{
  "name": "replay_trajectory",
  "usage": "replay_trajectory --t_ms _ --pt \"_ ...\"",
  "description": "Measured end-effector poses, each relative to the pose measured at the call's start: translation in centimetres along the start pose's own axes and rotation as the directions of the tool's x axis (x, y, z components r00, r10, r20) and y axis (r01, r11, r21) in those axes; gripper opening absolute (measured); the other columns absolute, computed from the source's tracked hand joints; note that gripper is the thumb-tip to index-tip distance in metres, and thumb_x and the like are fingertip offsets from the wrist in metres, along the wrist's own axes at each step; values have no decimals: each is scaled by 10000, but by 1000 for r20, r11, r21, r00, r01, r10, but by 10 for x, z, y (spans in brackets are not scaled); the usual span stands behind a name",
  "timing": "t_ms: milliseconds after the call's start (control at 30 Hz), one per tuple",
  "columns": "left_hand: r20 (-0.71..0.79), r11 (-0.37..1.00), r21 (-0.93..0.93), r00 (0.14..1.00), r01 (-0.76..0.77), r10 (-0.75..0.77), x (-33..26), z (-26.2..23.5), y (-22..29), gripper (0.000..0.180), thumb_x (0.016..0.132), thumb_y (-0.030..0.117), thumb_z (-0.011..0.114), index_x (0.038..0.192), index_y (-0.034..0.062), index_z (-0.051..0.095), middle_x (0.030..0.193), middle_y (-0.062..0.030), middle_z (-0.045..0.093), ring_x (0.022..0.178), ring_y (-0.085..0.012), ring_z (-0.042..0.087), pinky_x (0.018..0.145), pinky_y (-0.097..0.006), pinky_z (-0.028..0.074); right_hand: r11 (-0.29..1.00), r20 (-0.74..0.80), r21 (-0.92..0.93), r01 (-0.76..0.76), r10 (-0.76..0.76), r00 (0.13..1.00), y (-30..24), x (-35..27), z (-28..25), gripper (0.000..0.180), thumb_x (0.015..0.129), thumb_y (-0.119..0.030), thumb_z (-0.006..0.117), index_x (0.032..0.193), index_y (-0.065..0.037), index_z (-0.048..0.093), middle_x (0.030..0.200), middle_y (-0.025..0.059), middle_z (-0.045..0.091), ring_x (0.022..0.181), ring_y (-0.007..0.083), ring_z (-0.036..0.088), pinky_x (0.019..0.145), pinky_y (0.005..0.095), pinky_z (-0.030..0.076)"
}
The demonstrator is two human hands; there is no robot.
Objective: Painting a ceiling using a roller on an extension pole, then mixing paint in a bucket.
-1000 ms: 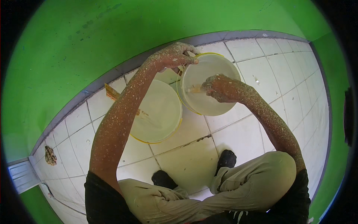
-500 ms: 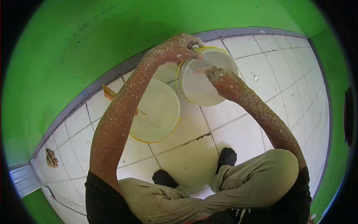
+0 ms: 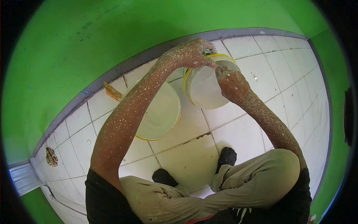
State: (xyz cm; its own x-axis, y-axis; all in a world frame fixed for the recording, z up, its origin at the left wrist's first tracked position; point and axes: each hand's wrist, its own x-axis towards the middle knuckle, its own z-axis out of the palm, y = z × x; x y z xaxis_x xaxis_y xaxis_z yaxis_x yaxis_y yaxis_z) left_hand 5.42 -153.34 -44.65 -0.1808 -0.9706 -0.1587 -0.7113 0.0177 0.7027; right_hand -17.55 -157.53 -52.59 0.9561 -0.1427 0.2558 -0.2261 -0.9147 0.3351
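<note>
A round whitish bucket (image 3: 206, 93) with a yellow rim is tipped on the tiles in front of me. At its far rim, my left hand (image 3: 193, 53) is closed around the edge, with the thumb over the opening. My right hand (image 3: 234, 85) is over the mouth of this bucket, its fingers bent together near my left thumb. Whatever the right fingers hold, if anything, is hidden. To the left stands a second bucket (image 3: 164, 112), pale inside with a yellow rim, partly covered by my left forearm. An orange-brown flat piece (image 3: 113, 92) sticks out past that forearm.
White floor tiles (image 3: 257, 145) with dark joints surround the buckets. A green wall (image 3: 123, 33) with a grey skirting (image 3: 108, 74) runs along the far side. A crumpled brown lump (image 3: 51, 157) lies at the far left. My crossed legs (image 3: 257, 183) are close in front.
My left hand has moved a little right and nearer, and the tipped bucket has shifted right with it. My right hand has moved slightly right and nearer, close to the left thumb.
</note>
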Motion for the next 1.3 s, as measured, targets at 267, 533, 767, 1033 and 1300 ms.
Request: replay_trajectory --t_ms 267,533,767,1033,1300 --pt "-61 987 26 985 -159 160 -3 4 -19 490 768 341 770 1168 84 649 782 -76 641 707 -150 585 635 -319 496 940 435 275 -201 64 898 -22 14 -2 307 728 -102 614 991 51 573 835 184 649 742 302 643 665 420 505" --pt "-53 992 -116 998 -40 34 -21 2 -21 501 791 319 763 1206 84 610 810 -50 612 726 -122 590 627 -286 525 569 132 777 -269 270 954 -7 10 33 236 807 -132 635 996 7 661 810 187 661 749 345 661 678 438 508" --pt "-5 963 -269 999 33 -35 -25 1 -24 470 817 282 744 1207 72 584 903 -75 614 788 -141 616 645 -298 586 -48 490 840 -541 495 717 -23 13 26 177 827 -146 618 825 23 670 647 97 593 551 181 566 532 334 477" --pt "-41 919 -386 994 75 -98 -23 2 -33 461 826 274 726 1208 60 582 927 -89 623 805 -159 625 670 -336 601 -671 700 667 -322 418 579 -20 11 8 173 845 -168 668 867 -3 623 633 2 515 429 33 349 372 200 255" --pt "-146 751 -618 905 231 -399 -34 -16 -97 336 858 259 672 1114 48 618 905 -76 615 820 -178 635 685 -403 608 -208 461 883 -421 554 694 28 10 -75 175 884 -151 607 918 9 671 610 -5 507 393 21 308 331 192 226"
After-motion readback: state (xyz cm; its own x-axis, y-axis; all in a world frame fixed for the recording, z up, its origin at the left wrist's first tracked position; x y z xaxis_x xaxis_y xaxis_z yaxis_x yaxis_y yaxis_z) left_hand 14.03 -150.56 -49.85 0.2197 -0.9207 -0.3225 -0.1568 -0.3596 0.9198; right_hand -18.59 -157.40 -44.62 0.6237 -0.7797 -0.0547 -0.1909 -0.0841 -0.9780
